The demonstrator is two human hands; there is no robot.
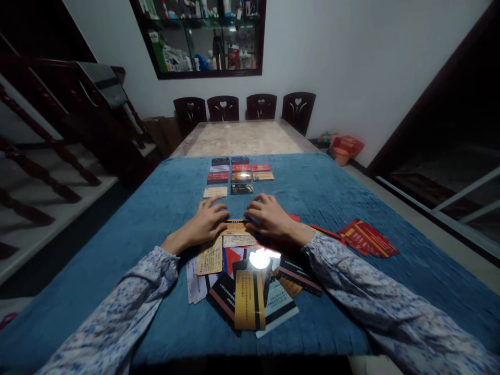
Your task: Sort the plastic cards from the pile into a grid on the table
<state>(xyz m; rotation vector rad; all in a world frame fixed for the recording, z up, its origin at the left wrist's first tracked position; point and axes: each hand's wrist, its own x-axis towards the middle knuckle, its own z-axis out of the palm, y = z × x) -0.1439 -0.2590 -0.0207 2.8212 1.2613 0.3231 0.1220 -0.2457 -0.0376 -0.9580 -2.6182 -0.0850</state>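
Currently both hands rest at the near middle of a blue tablecloth (156,229), facing each other across a yellow card with a black band (234,228). The left hand (207,217) is at the card's nine o'clock end, the right hand (269,216) at its three o'clock end; fingers are bent and slightly apart, and I cannot tell whether either one pinches it. Just below, at six o'clock, lies a loose heap of overlapping cards — a golden card with a black stripe (244,302) nearest the wearer, a pale card with a black stripe (280,307) at its five o'clock, a white glare higher up. At twelve o'clock from the hands, other cards sit in short rows, with a black card (241,189) and a cream card (215,192) closest. Beyond the right forearm, toward four o'clock, red cards with yellow stripes (367,237) fan out. Farther off at twelve — the bare stone tabletop (244,136) and four heart-cutout chairs (223,108).
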